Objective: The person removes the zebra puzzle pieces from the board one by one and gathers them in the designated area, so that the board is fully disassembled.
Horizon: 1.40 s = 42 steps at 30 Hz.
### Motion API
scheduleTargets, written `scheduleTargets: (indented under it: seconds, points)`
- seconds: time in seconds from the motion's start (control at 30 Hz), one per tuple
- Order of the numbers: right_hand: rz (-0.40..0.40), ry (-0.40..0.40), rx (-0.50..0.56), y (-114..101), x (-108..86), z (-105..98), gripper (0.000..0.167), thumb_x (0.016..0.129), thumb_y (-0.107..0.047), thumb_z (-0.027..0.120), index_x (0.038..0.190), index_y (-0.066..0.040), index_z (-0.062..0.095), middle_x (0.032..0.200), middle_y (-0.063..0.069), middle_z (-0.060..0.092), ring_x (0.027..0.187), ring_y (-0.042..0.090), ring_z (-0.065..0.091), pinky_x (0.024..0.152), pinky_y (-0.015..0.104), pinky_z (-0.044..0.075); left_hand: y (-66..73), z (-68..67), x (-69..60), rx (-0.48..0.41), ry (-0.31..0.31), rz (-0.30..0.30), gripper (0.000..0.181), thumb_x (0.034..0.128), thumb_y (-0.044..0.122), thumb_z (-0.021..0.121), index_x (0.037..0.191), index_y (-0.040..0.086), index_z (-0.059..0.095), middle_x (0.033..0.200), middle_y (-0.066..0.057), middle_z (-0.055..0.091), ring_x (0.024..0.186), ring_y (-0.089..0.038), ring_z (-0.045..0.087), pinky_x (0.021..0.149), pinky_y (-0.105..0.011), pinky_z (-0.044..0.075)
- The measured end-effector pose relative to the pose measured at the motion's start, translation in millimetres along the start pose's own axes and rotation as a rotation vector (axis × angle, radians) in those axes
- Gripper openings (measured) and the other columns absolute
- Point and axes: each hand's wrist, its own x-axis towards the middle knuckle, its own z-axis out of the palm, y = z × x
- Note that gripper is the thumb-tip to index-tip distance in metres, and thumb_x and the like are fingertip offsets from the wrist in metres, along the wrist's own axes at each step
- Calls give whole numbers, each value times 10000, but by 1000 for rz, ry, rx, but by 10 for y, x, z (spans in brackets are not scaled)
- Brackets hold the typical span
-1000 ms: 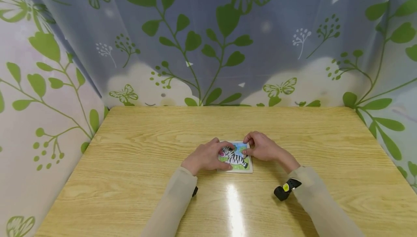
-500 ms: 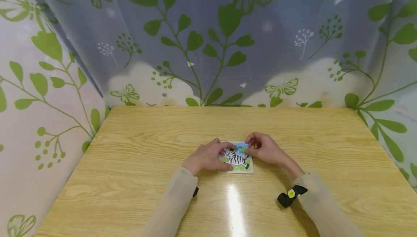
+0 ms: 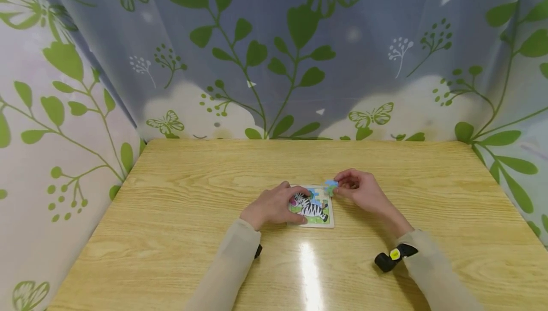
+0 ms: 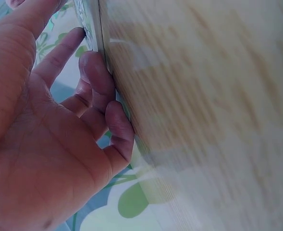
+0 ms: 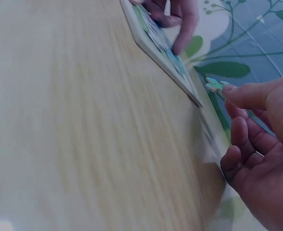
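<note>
A small square zebra jigsaw puzzle (image 3: pixel 314 210) in a pale wooden frame lies on the table. My left hand (image 3: pixel 274 205) holds it at its left side, index finger and thumb spread over its face; in the left wrist view the other fingers curl against the table by the frame's edge. Between thumb and fingertips, my right hand (image 3: pixel 364 190) pinches a blue-and-green puzzle piece (image 3: pixel 330 187), just off the frame's top right corner. Bare pale backing shows in that corner. In the right wrist view the piece (image 5: pixel 215 85) is raised clear of the board (image 5: pixel 165 67).
The wooden table (image 3: pixel 192 173) stretches around the puzzle on all sides. Behind it and at the sides hangs a curtain (image 3: pixel 265 63) printed with leaves and butterflies. A black wrist camera (image 3: pixel 394 256) sits on the right wrist.
My right hand has lifted the puzzle piece out of the top right corner and drawn it up and to the right. The left hand has stayed on the puzzle.
</note>
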Motion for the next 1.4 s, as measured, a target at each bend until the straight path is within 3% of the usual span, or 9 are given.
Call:
scheduleTargets:
  seconds: [0.2,0.7,1.07,1.4]
  points:
    - [-4,36,-32,41,-21,-199,225,907,-95,766,1096,1,691,924,160,697,735,96,597,583,240,484,2,3,-18,-11,3,3,627,859,463,799,1426,368,549,1091,8,529,869,-149,503,764,-315,390]
    - [-8,107,-215,282,-32,-588,219,930,-119,749,1117,-12,715,997,185,740,766,30,614,623,228,500,-5,7,-24,-48,5,1,609,863,464,787,1418,360,558,1093,4,518,890,-149,484,804,-343,347]
    - [38,70,-274,325,0,-658,243,957,-176,725,1154,-33,714,1015,156,738,795,107,634,645,246,500,18,49,21,-49,40,-52,529,889,469,764,1374,382,573,1101,20,534,920,-141,481,918,-462,376]
    - [44,80,-308,334,36,-643,251,958,-208,726,1151,-46,718,1008,135,728,801,135,618,661,252,483,6,69,33,-104,55,-60,557,873,449,790,1374,348,569,1043,13,515,906,-154,475,904,-474,343]
